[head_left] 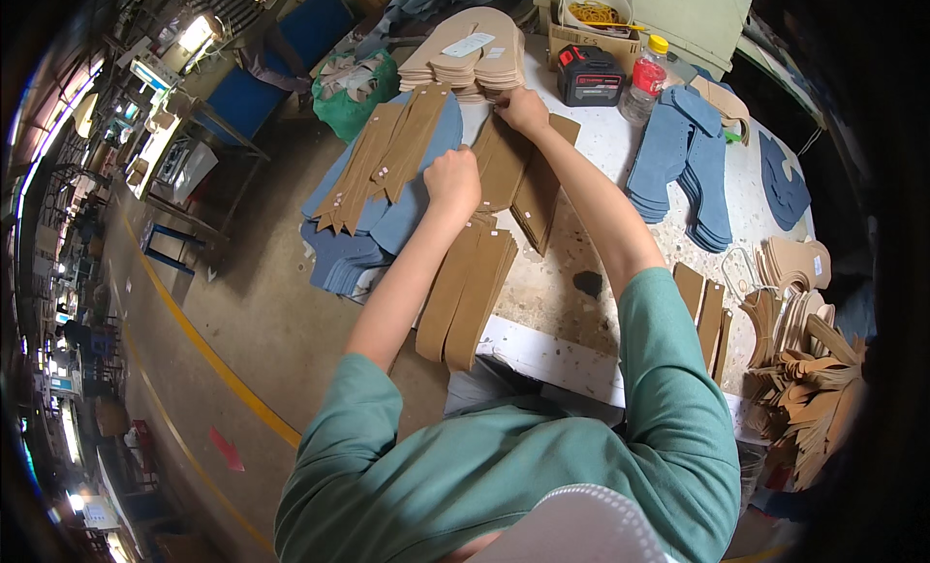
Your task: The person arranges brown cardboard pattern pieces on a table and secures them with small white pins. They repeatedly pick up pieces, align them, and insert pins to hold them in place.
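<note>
My right hand (523, 110) is closed at the far end of a stack of brown leather-like pieces (502, 166); its fingertips are mostly hidden, and it looks as if it grips the stack's edge. Closed in a fist, my left hand (452, 182) is at the left side of the same stack. What its fingers hold, if anything, cannot be seen. Nearer me, long brown strips (463, 297) hang over the table's front edge. To the left, more brown strips (387, 156) with small white tags lie across stacked blue pieces (402, 224).
Behind my hands are stacked beige pieces (467, 54). A black-and-red battery pack (589, 77), a yellow-capped bottle (644, 83) and blue stacks (678, 166) stand right on the white table (552, 364). Bundled beige and brown pieces (809, 389) crowd the right edge. A green bag (356, 96) is at far left.
</note>
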`<state>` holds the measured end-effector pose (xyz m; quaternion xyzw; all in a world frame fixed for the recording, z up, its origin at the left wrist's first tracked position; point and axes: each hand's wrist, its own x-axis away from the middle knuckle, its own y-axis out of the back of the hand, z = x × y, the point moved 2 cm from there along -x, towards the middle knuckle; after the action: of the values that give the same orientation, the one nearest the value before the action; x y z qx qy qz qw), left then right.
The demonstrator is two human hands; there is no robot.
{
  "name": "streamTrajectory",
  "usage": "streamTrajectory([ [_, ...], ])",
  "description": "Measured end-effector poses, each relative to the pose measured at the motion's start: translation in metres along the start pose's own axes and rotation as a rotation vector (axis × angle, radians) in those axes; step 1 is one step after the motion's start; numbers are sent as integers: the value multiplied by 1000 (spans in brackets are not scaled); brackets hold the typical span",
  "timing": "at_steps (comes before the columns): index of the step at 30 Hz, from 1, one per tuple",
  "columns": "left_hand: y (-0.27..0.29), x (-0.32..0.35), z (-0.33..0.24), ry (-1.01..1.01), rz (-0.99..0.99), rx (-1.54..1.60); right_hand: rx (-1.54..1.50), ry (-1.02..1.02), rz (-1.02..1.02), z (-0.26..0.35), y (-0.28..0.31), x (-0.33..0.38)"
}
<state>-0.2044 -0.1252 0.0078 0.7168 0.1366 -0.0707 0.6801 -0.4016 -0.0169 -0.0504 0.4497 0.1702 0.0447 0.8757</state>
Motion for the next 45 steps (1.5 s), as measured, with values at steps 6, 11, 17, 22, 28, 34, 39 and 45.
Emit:
streamTrajectory([
  [6,-8,1,-3,-49,53,-122,16,-2,-22,0,-1,0],
  [11,-10,0,0,-91,112,-109,54,-8,-36,-1,1,2],
  [17,32,20,8,-88,4,30,-49,110,-121,5,26,14],
  [22,92,85,42,-113,-79,442,13,420,-151,35,114,60],
  [28,93,169,64,16,44,468,-39,617,-51,66,251,212],
  [34,50,223,59,203,71,422,-20,550,27,82,284,341],
  [39,44,233,55,201,-69,403,-315,260,125,69,236,402],
  [45,40,220,63,110,10,624,-918,-58,372,79,111,412],
])
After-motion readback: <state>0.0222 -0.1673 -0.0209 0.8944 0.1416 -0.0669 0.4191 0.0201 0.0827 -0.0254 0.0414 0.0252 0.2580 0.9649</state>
